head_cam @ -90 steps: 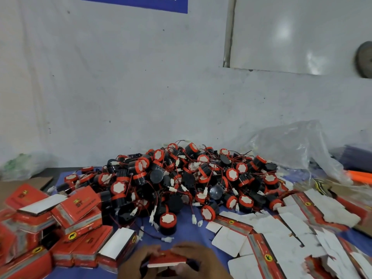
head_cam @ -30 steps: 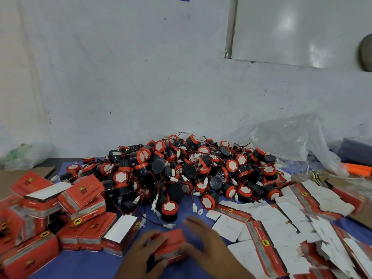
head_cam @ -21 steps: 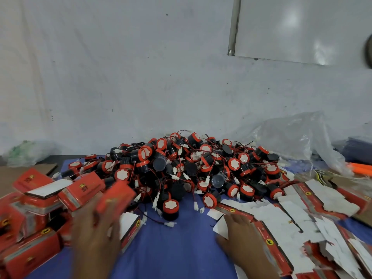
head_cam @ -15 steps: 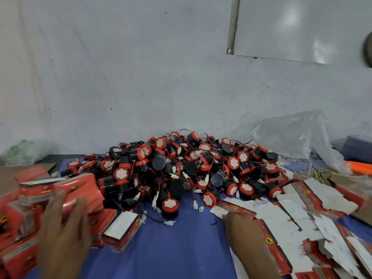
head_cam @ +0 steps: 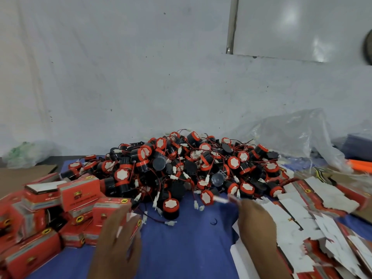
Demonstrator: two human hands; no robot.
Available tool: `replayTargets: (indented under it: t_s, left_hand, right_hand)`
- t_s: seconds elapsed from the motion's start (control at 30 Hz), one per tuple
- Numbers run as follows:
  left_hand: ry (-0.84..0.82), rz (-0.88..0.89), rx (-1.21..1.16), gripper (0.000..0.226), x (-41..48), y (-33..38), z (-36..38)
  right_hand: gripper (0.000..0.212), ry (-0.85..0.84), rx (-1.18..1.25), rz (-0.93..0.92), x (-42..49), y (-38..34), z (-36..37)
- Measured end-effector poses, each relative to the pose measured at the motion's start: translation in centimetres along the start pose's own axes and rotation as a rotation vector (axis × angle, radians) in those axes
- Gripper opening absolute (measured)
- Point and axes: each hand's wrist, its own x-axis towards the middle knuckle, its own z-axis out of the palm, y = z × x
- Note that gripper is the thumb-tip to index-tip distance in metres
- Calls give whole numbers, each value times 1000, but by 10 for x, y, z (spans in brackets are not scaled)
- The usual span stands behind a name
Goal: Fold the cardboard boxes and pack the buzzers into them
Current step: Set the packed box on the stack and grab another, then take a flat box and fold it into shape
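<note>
Reading "ST" on one box (head_cam: pixel 80 195); other print blurs. Left hand (head_cam: pixel 118 236), fingers straight, hangs over boxes (head_cam: pixel 30 256); right hand (head_cam: pixel 255 218) pinches a blank (head_cam: pixel 221 199) beside the buzzers (head_cam: pixel 181 164).

This was a small packing workshop: a heap of buzzers (head_cam: pixel 191 168) lay at 12 o'clock on a blue worktop (head_cam: pixel 191 250), folded red boxes (head_cam: pixel 80 195) at 9 o'clock, flat box blanks (head_cam: pixel 302 218) at 3 o'clock
</note>
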Motion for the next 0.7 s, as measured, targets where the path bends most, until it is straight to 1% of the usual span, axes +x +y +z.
replayTargets:
  t_s: [0.03, 0.07, 0.1, 0.13, 0.17, 0.2, 0.23, 0.27, 0.3, 0.33, 0.37, 0.4, 0.47, 0.53, 0.6, 0.67, 0.7]
  left_hand:
    - [-52, -35, -93, 44, -1, 11, 1]
    - [-89, -129, -211, 41, -1, 24, 3]
    - [-101, -269, -325, 35, -2, 36, 5]
    - [-122, -413, -451, 32, -3, 48, 8]
    - [-161, -562, -605, 41, -3, 56, 12]
    - [-199, -711, -756, 58, -3, 62, 17]
    - [-200, -824, -858, 72, -2, 66, 19]
    - [-160, -884, -891, 84, 0, 68, 21]
    - [-110, -918, -874, 89, 1, 68, 23]
    - [-70, -948, -848, 95, 3, 67, 24]
    - [-52, -966, -832, 98, 4, 66, 24]
    - [-35, -961, -821, 100, 4, 64, 24]
    - [-18, -935, -768, 102, 4, 62, 24]
    - [-7, -940, -615, 101, 3, 59, 23]
    - [-18, -964, -457, 99, 2, 57, 21]
    - [-42, -894, -402, 94, 1, 55, 21]
    - [-63, -857, -448, 94, -1, 56, 21]
  right_hand:
    - [11, 198, 119, -6, -2, 1, -4]
    - [7, 394, 297, -13, -5, 0, -10]
    - [8, 495, 501, -2, -11, -6, -17]
    - [17, 486, 698, 27, -18, -16, -22]
    - [24, 394, 863, 54, -24, -30, -22]
    - [28, 254, 1004, 63, -31, -44, -20]
    - [28, 101, 1133, 65, -38, -57, -16]
    - [26, -48, 1226, 70, -44, -68, -13]
    - [22, -164, 1278, 65, -49, -75, -9]
    - [16, -241, 1283, 44, -52, -80, -3]
    - [10, -298, 1256, 17, -55, -82, 3]
    - [9, -346, 1217, 6, -57, -83, 7]
    - [13, -405, 1194, 10, -60, -84, 11]
    - [14, -455, 1277, 45, -61, -87, 7]
    - [12, -454, 1354, 93, -63, -89, 8]
    - [15, -467, 1475, 96, -64, -88, 6]
    - [18, -505, 1546, 57, -64, -86, 2]
